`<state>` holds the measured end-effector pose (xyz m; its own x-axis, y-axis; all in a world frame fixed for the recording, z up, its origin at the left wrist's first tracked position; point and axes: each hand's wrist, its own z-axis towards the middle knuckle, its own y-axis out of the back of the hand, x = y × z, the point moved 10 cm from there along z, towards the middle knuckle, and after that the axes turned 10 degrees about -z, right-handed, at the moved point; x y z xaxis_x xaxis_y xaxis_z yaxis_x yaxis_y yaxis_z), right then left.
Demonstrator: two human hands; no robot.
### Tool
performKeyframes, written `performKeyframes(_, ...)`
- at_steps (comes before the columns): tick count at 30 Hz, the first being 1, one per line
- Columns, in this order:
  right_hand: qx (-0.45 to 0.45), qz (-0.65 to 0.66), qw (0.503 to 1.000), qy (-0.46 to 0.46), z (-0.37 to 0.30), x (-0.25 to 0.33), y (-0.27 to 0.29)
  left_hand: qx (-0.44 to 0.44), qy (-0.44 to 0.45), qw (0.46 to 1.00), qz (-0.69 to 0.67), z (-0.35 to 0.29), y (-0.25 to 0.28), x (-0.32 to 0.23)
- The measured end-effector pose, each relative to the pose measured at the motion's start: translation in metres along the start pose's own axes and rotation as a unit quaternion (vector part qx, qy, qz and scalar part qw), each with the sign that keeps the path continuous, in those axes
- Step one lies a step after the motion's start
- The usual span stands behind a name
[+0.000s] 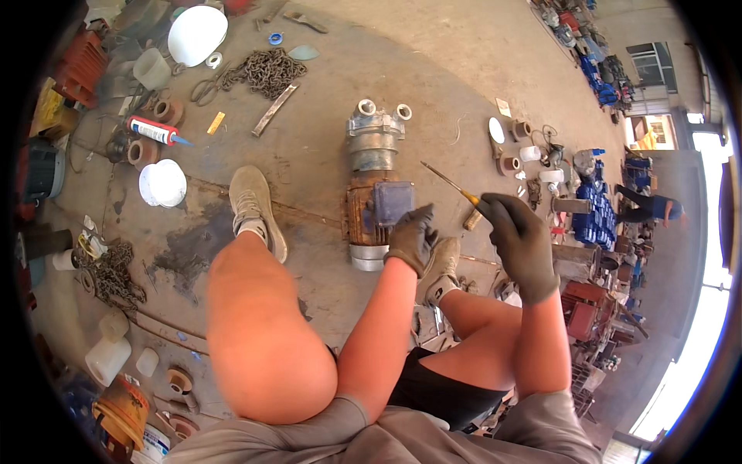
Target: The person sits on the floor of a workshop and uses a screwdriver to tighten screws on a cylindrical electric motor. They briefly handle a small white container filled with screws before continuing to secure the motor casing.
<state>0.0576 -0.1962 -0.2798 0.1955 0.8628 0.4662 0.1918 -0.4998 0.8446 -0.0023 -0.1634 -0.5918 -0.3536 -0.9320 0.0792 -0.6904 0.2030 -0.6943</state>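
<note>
A motor with a rust-brown body (359,213) and a grey metal pump end (375,139) lies on the floor between my shoes. On its right side sits a blue terminal box (394,203). My left hand (413,238), in a dark glove, is beside the lower right corner of that box. Its fingers are bent with thumb and forefinger apart, and nothing shows between them; whether it touches the box I cannot tell. To the right, my gloved right hand (519,240) is closed round the yellow handle of a screwdriver (452,185). The screwdriver's shaft points up and left, clear of the motor.
A heap of chain (267,73), a flat metal bar (275,110), a sealant tube (157,131) and white tubs (163,183) lie to the left. Rusty ring-shaped parts (510,165) stand at the right. Beyond are blue machine parts (593,213) and another person (657,207).
</note>
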Motion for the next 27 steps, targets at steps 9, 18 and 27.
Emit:
performKeyframes(9, 0.028, 0.066, 0.997, 0.019, -0.013, -0.006, 0.003, 0.174, -0.017, 0.969, -0.173, -0.030, -0.057, -0.092)
performKeyframes(18, 0.056, -0.009, 0.997, 0.049, 0.002, -0.011, -0.011, 0.366, 0.054, 0.845, -0.386, -0.050, -0.107, -0.075)
performKeyframes(27, 0.059, 0.053, 0.997, 0.002, 0.001, -0.037, -0.021, 0.371, 0.011, 0.825, -0.426, -0.056, -0.107, -0.080)
